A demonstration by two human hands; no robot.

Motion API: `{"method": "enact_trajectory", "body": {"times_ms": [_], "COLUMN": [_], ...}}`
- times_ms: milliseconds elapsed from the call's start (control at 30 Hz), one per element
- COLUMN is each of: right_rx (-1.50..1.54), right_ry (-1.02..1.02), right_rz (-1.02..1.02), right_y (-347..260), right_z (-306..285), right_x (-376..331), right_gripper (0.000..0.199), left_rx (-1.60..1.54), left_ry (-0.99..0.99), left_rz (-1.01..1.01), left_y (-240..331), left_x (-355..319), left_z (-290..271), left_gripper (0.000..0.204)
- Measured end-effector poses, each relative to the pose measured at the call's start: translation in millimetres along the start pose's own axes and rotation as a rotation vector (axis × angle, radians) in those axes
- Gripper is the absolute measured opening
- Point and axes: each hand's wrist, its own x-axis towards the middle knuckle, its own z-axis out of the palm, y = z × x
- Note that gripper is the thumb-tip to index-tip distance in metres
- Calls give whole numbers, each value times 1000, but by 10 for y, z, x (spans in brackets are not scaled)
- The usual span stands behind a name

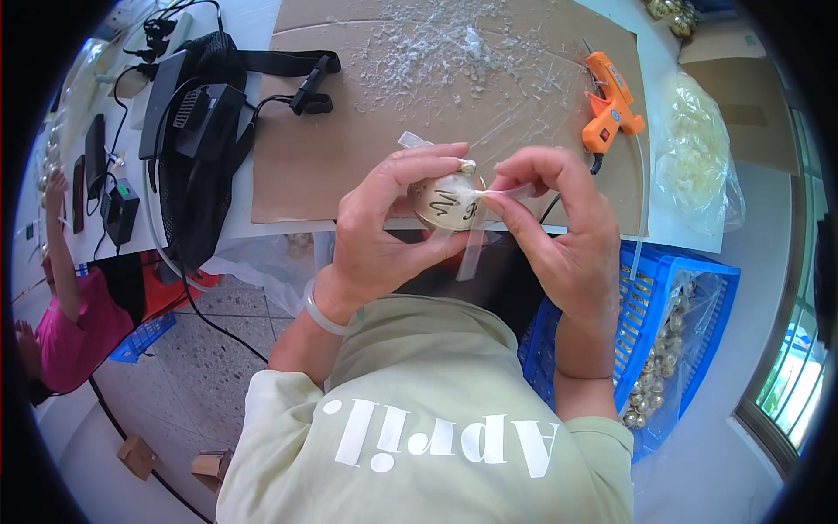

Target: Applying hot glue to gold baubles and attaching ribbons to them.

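Observation:
Between my hands, just over the table's near edge, is a shiny pale-gold ball ornament (436, 205) with dark lettering. My left hand (371, 210) is wrapped round it, thumb below and fingers above. A sheer white ribbon (471, 249) is gathered at the ball's right side, and one tail hangs down. My right hand (563, 218) pinches the ribbon between thumb and fingertips, close to the ball. Another ribbon end shows above my left fingers. How the ribbon joins the ball is hidden by the fingers.
Cardboard (349, 131) covered in glue strings lies on the table. An orange glue gun (608, 100) rests at its right, beside a clear plastic bag (698, 144). A blue basket (633, 323) of gold balls stands lower right. At left are a black mesh bag (205, 175), cables and another person (78, 323).

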Motion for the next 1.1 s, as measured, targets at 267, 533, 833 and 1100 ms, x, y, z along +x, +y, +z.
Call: {"method": "enact_trajectory", "body": {"times_ms": [267,533,833,1100], "right_rx": [7,20,-559,-521], "right_ry": [-3,28,238,234], "right_rz": [45,67,-250,-263], "right_y": [34,47,-77,23], "right_z": [13,39,134,242], "right_x": [27,1,-217,-259], "right_gripper": [29,31,28,35], "left_rx": [27,37,-4,-27], "left_ry": [-43,-54,-15,-70], "left_rz": [5,29,-13,-48], "left_y": [50,49,24,61], "left_x": [-29,-23,-12,-6], "left_z": [7,21,18,22], "left_gripper": [56,57,57,55]}}
